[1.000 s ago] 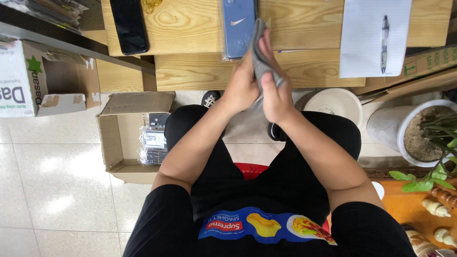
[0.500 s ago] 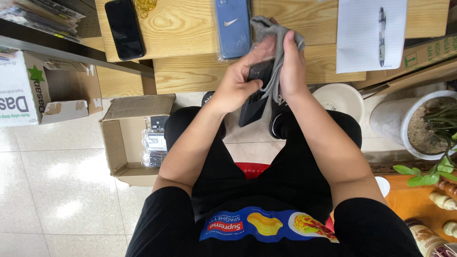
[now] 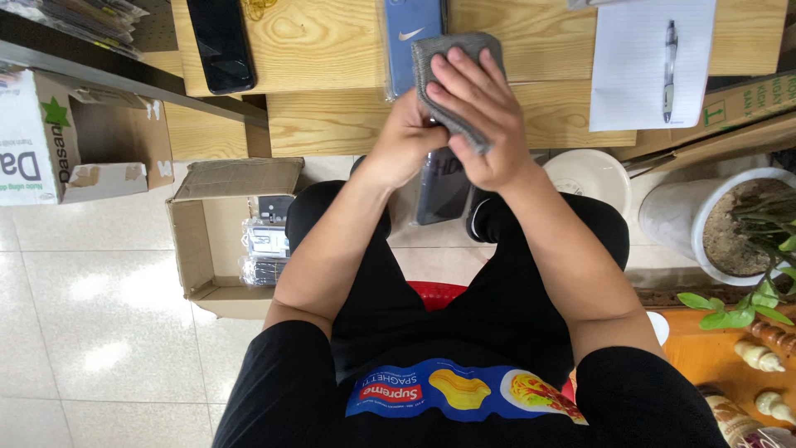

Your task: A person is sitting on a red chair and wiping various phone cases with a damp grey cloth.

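Note:
My left hand [image 3: 404,141] grips the top of a dark phone case [image 3: 442,189] that hangs down in front of my lap. My right hand [image 3: 477,112] presses a folded grey cloth [image 3: 439,58] against the upper part of that case; the cloth drapes over my fingers and hides the case's top edge. Both hands meet just in front of the edge of the wooden table [image 3: 332,124]. On the table right behind the hands lies a blue phone case in clear wrap [image 3: 402,33].
A black phone [image 3: 220,41] lies on the table at left; a white notepad [image 3: 647,91] with a pen [image 3: 670,66] at right. On the floor stand an open cardboard box [image 3: 211,241] with packets, a white bowl [image 3: 587,176] and a white plant pot [image 3: 705,220].
The cloth was held up between both hands a second ago. The dark case has since come into view below them, and my right hand has spread flat over the cloth on it.

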